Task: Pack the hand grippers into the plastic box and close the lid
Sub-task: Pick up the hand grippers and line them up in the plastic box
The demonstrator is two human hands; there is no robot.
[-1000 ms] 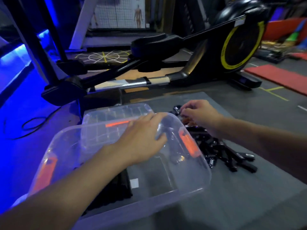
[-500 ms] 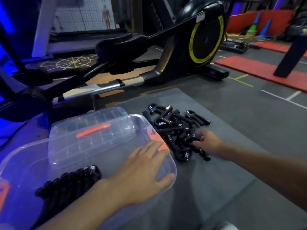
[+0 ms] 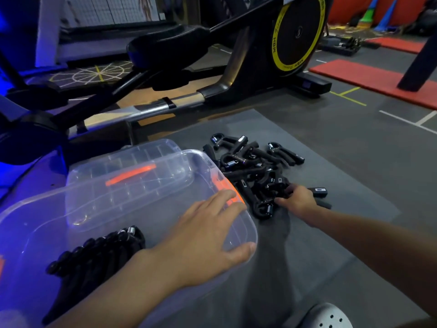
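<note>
A clear plastic box with orange latches stands at the lower left on a grey mat. Inside it, a row of black hand grippers lies packed side by side. The clear lid with an orange strip lies flat just behind the box. To the right of the box is a loose pile of black hand grippers. My left hand rests on the box's near right corner, thumb over the rim. My right hand is at the pile's near edge, fingers curled on one gripper whose handles stick out past it.
A black elliptical trainer with a yellow-ringed wheel and a long rail stands right behind the box and pile. A red mat lies at the far right. The grey mat extends right of the pile. A grey perforated shoe shows at the bottom.
My left hand slid from the box's far rim to its near right corner. My right hand came from the pile's far side to its near edge and curled on a gripper.
</note>
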